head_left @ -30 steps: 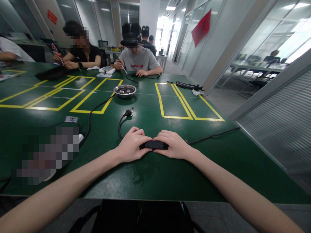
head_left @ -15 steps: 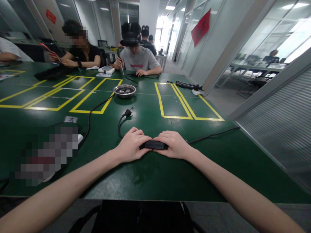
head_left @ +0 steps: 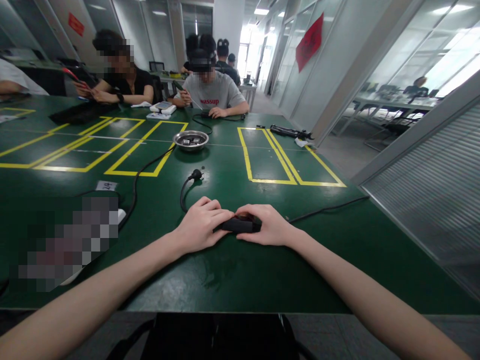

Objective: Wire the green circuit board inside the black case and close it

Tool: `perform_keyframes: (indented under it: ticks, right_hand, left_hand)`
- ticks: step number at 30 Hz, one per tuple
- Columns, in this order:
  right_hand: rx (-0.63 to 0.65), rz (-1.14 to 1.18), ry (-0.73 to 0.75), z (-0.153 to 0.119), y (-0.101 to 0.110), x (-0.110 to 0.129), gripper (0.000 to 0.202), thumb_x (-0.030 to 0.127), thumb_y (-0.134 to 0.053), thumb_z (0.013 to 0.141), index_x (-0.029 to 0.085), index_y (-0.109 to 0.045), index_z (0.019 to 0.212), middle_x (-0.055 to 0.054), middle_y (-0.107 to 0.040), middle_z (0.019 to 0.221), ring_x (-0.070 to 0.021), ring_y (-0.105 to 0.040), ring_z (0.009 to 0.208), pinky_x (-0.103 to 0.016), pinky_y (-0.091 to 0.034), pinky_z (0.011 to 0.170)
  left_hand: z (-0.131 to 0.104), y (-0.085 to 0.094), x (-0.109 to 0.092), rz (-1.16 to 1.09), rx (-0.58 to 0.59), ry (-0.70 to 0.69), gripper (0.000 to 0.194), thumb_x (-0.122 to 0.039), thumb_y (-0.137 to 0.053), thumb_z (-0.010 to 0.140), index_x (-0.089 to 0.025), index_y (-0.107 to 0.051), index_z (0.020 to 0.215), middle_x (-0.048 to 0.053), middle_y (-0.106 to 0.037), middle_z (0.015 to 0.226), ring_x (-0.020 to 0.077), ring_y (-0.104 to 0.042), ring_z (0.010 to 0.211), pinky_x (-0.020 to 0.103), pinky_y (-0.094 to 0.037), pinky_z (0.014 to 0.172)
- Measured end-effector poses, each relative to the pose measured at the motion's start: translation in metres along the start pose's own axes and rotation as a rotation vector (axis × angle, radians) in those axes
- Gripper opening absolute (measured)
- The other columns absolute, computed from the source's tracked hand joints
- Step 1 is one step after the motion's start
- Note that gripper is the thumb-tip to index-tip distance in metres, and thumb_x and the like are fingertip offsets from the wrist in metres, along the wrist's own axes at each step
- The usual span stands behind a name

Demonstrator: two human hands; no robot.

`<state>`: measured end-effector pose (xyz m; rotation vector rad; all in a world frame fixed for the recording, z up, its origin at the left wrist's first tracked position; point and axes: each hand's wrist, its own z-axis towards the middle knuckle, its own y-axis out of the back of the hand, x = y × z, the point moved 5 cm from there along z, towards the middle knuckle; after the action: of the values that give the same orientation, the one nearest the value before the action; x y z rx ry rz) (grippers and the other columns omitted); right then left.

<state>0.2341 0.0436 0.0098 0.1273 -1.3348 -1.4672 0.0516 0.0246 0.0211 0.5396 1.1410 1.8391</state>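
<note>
A black oblong block (head_left: 240, 226), with cords running off towards both sides, lies low over the green table (head_left: 240, 280) between my hands. My left hand (head_left: 204, 223) has its fingers and thumb closed round the block's left end. At the other end my right hand (head_left: 264, 224) grips the block, its fingers arched over the top and the thumb along the near side. Behind my left hand a black plug (head_left: 196, 174) rests on the table on a curved cord. The palm sides of both hands are hidden.
A metal bowl (head_left: 191, 141) with small metal parts stands farther back. Yellow tape rectangles (head_left: 272, 181) mark the table. A pixelated object (head_left: 75, 240) lies at the left. Black tool-like items (head_left: 290, 132) are at the back right. People sit across the table.
The fingers of my right hand have lifted and arched over the block, which has tilted slightly. The person across has raised the hand with the green-handled tool.
</note>
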Motion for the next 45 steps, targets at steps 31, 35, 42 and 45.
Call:
perform_keyframes:
  ticks: [31,35,42,45]
  right_hand:
    - [0.132,-0.217,0.199,-0.001,-0.006,0.020,0.051,0.040,-0.066,0.098,0.022,-0.056,0.145,-0.014,-0.066,0.123,-0.0266,-0.066,0.103,-0.041,-0.055,0.087]
    - [0.140,-0.196,0.175,-0.003,-0.008,0.015,0.047,0.036,-0.060,0.102,0.025,-0.057,0.148,-0.010,-0.065,0.114,-0.0225,-0.065,0.096,-0.037,-0.056,0.084]
    - [-0.280,-0.010,-0.150,-0.001,0.028,-0.045,0.054,0.043,-0.058,0.101,0.023,-0.055,0.151,-0.012,-0.070,0.125,-0.0267,-0.068,0.110,-0.043,-0.055,0.099]
    - [-0.634,-0.044,-0.327,-0.013,0.064,-0.083,0.061,0.052,-0.055,0.098,0.020,-0.056,0.151,-0.014,-0.065,0.142,-0.0310,-0.061,0.130,-0.048,-0.050,0.109]
  left_hand:
    - [-0.004,0.000,0.010,-0.336,0.100,0.312,0.026,-0.037,-0.058,0.103,-0.019,-0.071,0.115,0.005,-0.078,0.100,0.0195,-0.071,0.085,0.031,-0.053,0.077]
    - [-0.003,-0.002,0.009,-0.309,0.084,0.256,0.031,-0.037,-0.056,0.104,-0.016,-0.069,0.123,0.007,-0.078,0.103,0.0219,-0.071,0.090,0.035,-0.054,0.081]
    - [-0.004,0.017,0.015,-0.154,-0.138,0.191,0.046,-0.031,-0.054,0.103,-0.018,-0.052,0.147,0.014,-0.069,0.133,0.0288,-0.063,0.123,0.049,-0.047,0.106]
    - [-0.005,0.016,0.017,-0.177,-0.101,0.174,0.038,-0.028,-0.055,0.102,-0.018,-0.060,0.139,0.012,-0.074,0.123,0.0269,-0.067,0.113,0.046,-0.050,0.100]
